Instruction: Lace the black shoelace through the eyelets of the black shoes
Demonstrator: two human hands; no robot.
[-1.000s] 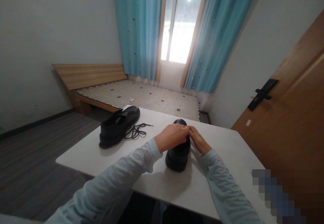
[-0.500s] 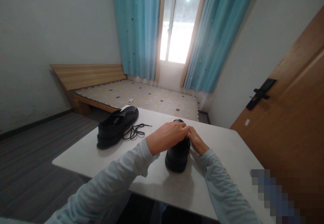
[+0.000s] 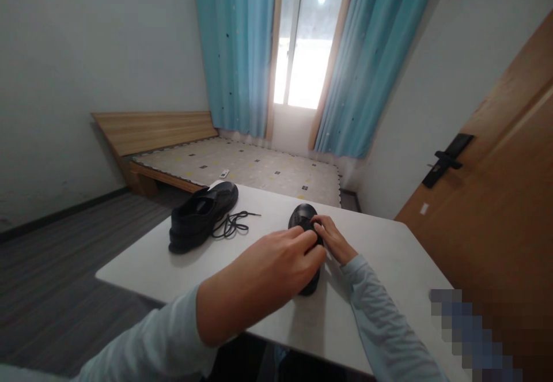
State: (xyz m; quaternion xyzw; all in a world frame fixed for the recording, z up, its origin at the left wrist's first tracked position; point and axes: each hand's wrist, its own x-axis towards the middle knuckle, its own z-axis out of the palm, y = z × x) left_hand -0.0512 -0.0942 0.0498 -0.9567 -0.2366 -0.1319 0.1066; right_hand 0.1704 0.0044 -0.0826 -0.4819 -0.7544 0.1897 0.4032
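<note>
A black shoe (image 3: 303, 214) stands on the white table (image 3: 363, 244) in front of me, toe pointing away. My left hand (image 3: 280, 261) is raised over its rear part, fingers closed in a pinch; whatever they hold is hidden behind the hand. Against the shoe's right side rests my right hand (image 3: 334, 239), its fingers bent over the upper near the lacing area. To the left, a second black shoe (image 3: 201, 215) sits without laces in view. A loose black shoelace (image 3: 233, 224) lies in loops beside that shoe.
Behind the table is a bed with a patterned mattress (image 3: 259, 166) and a wooden headboard (image 3: 164, 131). A small white object (image 3: 223, 173) lies on the mattress. Blue curtains (image 3: 242, 53) flank the window. At right is a wooden door (image 3: 488, 197) with a black handle.
My left hand has lifted off the shoe's front and come back toward me, uncovering the toe. My right hand stays at the shoe's right side.
</note>
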